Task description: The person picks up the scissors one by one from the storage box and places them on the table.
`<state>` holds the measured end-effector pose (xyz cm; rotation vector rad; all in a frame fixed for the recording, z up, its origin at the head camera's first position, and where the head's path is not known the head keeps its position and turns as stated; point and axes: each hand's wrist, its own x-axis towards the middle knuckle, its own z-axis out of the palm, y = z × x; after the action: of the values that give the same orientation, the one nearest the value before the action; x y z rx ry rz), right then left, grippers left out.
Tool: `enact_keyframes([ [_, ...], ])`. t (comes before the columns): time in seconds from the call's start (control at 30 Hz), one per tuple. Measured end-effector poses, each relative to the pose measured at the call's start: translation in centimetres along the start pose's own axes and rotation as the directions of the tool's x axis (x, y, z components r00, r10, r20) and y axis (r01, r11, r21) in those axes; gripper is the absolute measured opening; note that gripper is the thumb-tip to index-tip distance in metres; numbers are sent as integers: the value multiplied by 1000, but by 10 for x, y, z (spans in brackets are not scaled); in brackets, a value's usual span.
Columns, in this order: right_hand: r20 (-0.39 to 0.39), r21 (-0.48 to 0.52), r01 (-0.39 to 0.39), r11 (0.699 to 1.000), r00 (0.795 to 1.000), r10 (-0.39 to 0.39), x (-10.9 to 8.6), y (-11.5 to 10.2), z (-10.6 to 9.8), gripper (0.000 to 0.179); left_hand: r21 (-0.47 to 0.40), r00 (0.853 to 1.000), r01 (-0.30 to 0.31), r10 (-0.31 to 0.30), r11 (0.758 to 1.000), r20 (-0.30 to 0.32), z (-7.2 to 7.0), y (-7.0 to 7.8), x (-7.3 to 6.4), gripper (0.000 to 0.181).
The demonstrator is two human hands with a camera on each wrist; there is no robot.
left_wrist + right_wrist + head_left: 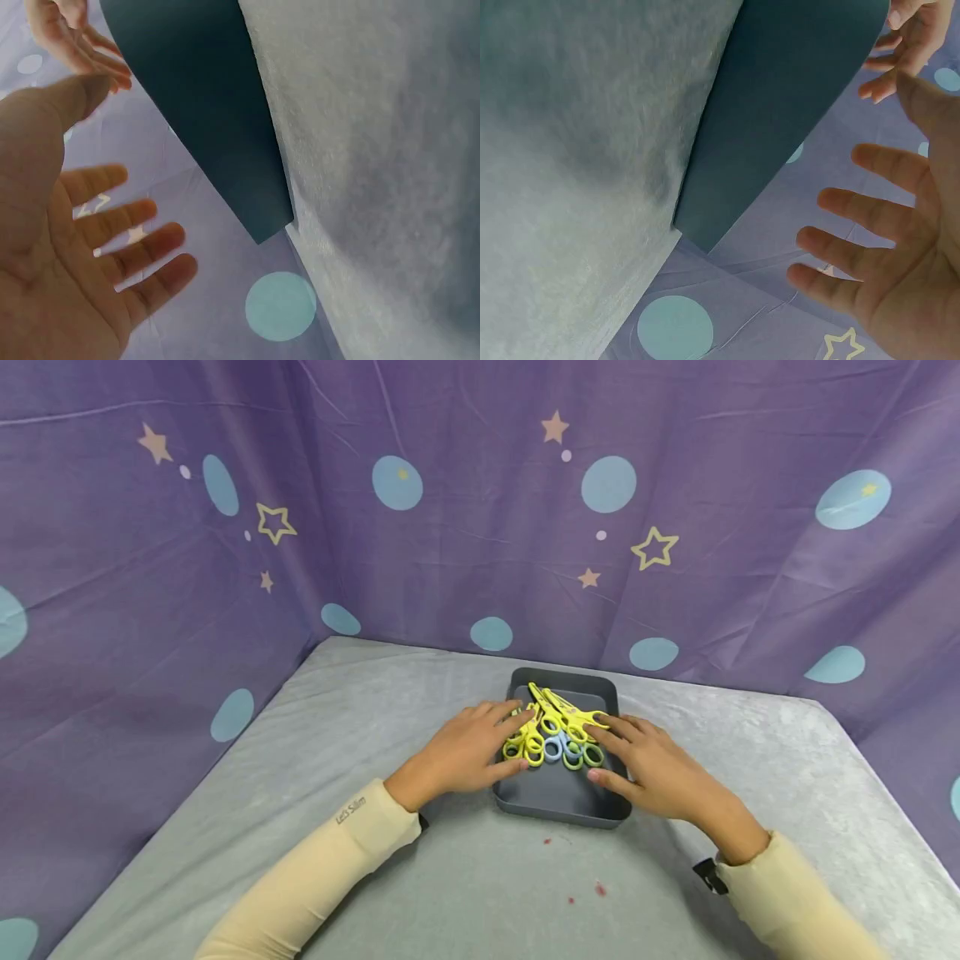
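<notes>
In the head view a dark grey tray (558, 795) holds a pile of scissors. Several are yellow scissors (574, 720); among them lie blue scissors (552, 748) and a pair with green handles (593, 755). My left hand (471, 747) hovers over the tray's left rim with fingers spread. Opposite it, my right hand (658, 768) reaches over the right rim, fingers extended. Whether fingertips touch the scissors cannot be made out. Both wrist views show the palms with nothing in them, beside the outer tray wall (202, 112); the scissors are hidden there.
The tray stands on a grey cloth-covered table (420, 693), near its back edge. Small red marks (600, 889) dot the cloth in front of it. A purple curtain (465, 560) with stars and blue spots hangs behind and at the sides.
</notes>
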<state>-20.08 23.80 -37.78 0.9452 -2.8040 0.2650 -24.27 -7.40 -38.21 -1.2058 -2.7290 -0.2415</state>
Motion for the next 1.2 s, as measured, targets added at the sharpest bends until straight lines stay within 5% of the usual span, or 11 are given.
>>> enact_keyframes([
  [0.2,-92,11,68,998,994,-66,17,11,-3,53,-138,992,119,-125,983,-35,2,0,1,68],
  [0.4,-108,32,118,992,988,-114,35,25,-3,41,-334,970,228,-241,915,2,3,1,2,63],
  [0.73,2,169,122,978,992,-124,61,43,1,36,-543,926,365,-357,756,125,3,0,4,63],
  [0.8,16,186,117,976,992,-122,64,46,2,35,-587,914,387,-378,711,145,3,1,4,64],
  [1.0,54,215,120,969,989,-134,73,48,3,32,-721,870,452,-436,524,229,7,1,6,67],
  [1.2,86,210,129,969,985,-150,81,49,5,31,-754,848,486,-446,441,286,10,0,6,69],
])
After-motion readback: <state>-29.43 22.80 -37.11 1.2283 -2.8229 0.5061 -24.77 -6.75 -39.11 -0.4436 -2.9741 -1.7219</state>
